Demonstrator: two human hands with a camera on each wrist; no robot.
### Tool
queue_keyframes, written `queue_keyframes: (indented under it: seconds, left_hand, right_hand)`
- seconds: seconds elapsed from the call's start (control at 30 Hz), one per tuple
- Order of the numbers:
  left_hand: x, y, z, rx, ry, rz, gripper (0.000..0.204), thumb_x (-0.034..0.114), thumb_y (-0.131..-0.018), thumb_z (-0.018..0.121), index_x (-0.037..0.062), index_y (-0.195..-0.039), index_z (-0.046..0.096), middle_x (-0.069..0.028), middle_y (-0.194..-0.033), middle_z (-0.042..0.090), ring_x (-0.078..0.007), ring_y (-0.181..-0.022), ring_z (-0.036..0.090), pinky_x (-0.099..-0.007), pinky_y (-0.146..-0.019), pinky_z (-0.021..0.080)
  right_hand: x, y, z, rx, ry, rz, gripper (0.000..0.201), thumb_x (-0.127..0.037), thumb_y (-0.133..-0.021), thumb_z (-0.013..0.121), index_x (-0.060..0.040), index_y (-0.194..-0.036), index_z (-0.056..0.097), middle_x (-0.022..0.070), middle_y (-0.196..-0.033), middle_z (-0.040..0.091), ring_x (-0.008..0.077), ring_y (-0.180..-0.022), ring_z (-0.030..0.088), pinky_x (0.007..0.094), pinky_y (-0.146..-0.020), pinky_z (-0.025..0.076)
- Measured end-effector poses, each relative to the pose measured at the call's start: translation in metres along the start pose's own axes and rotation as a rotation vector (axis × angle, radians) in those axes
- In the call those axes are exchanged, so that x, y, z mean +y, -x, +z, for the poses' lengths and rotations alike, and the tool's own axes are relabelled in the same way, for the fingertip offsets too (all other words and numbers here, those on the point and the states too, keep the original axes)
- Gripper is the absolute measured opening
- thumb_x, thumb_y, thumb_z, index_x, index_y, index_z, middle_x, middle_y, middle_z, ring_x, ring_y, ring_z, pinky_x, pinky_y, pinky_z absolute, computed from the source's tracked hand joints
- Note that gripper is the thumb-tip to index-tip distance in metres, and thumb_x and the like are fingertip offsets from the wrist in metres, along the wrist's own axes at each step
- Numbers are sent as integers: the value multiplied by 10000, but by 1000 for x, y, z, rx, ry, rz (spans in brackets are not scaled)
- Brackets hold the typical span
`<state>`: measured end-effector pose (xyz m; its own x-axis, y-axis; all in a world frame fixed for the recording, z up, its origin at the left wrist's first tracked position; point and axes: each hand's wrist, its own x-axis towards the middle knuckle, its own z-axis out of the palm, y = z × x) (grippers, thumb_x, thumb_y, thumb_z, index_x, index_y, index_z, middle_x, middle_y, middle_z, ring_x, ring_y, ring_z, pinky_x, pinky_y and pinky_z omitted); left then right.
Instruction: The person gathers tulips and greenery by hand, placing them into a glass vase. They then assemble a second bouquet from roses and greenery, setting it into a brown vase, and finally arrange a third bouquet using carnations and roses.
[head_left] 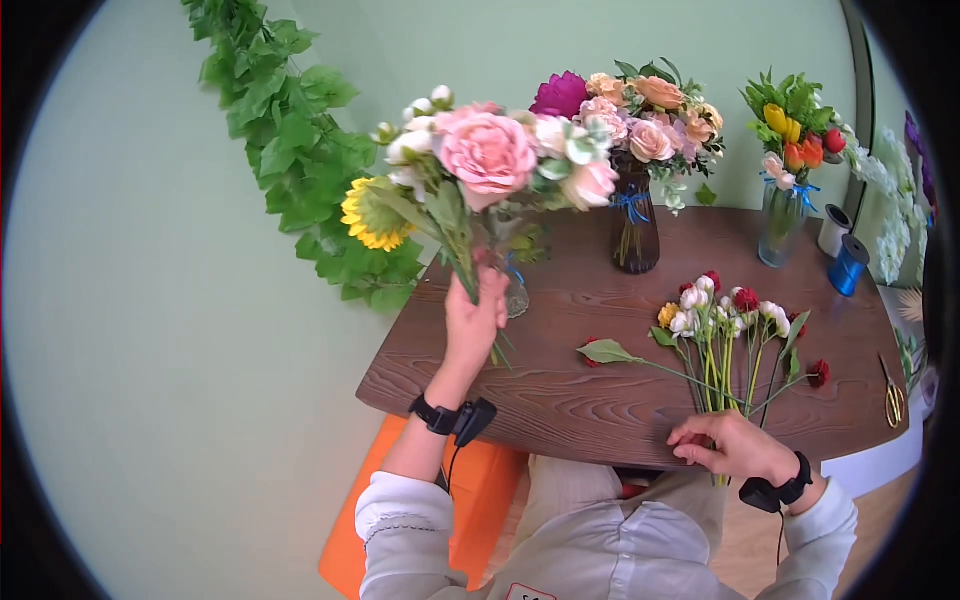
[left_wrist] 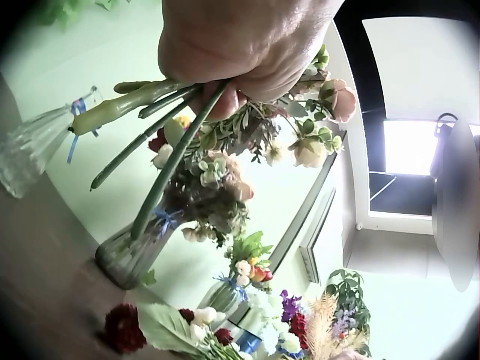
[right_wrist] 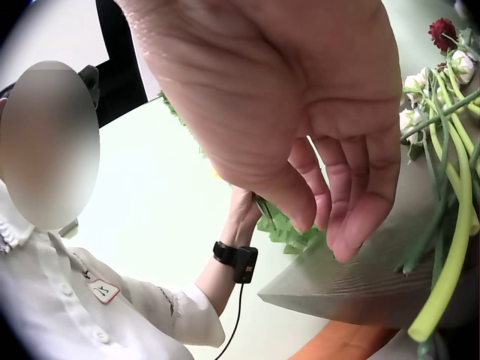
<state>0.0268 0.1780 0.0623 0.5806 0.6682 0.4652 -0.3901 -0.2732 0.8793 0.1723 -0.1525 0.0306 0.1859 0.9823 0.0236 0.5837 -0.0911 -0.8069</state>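
Raised over the table's left side, my left hand [head_left: 472, 325] grips a bunch of artificial flowers by their stems. A large pink rose [head_left: 485, 152], a yellow sunflower [head_left: 378, 215] and white blooms show in the bunch. Below the fist, the cut stem ends [left_wrist: 124, 154] stick out in the left wrist view. Partly hidden behind the bunch stands a clear glass vase [left_wrist: 37, 150] with a blue ribbon. My right hand [head_left: 735, 445] hovers at the table's front edge, fingers loosely bent and holding nothing. Close by it lie loose stems [right_wrist: 450, 247] with white and dark red flowers [head_left: 746, 299].
A dark vase [head_left: 636, 238] of roses and a glass vase [head_left: 780, 228] of tulips stand at the back. Right of them are a white spool [head_left: 833, 232] and blue ribbon spool [head_left: 848, 268]. Scissors [head_left: 892, 402] lie at the right edge. A leaf garland [head_left: 295, 150] hangs on the wall.
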Motion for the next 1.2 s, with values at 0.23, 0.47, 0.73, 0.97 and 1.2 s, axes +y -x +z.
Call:
queue_keyframes:
  seconds: [0.23, 0.47, 0.73, 0.97, 1.2]
  left_hand:
    - [25, -64, -37, 79, 99, 168, 300, 312, -1003, 441, 31, -1104, 474, 30, -723, 402, -36, -517, 290, -200, -442, 254]
    - [9, -125, -44, 34, 190, 283, 347, 395, -983, 431, 69, -1097, 448, 19, -689, 390, -50, -510, 344, -206, -442, 288]
    - [-1, -147, -47, 89, 112, 198, 363, 418, -988, 408, 74, -1100, 446, -12, -732, 496, -33, -464, 362, -186, -381, 298]
    - [3, -152, -47, -47, 93, 238, 400, 384, -996, 409, 83, -1260, 413, -87, -1182, 585, -15, -481, 318, -166, -400, 282]
    - [-4, -154, -42, -37, 143, 241, 392, 343, -989, 448, 115, -1290, 343, -109, -1249, 550, -16, -522, 321, -156, -414, 279]
  right_hand:
    - [-17, -6, -10, -65, 34, 5, 159, -95, -850, 662, -27, -991, 636, 109, -805, 679, 210, -692, 661, 304, -631, 514]
    - [-17, -8, -3, -74, 43, 6, 169, -90, -853, 655, -30, -1010, 638, 106, -825, 682, 187, -699, 665, 300, -630, 518]
    - [-36, -27, -23, -164, 6, 57, 182, -107, -857, 653, -23, -1017, 632, 112, -822, 680, 196, -685, 663, 300, -625, 517]
    - [-72, -140, -36, -331, 227, -287, 115, -125, -864, 619, -20, -910, 613, 114, -726, 663, 225, -661, 655, 338, -605, 496]
    - [-87, -278, -35, -153, 203, -157, 122, -122, -906, 570, -19, -960, 606, 56, -744, 651, 106, -662, 624, 278, -596, 504]
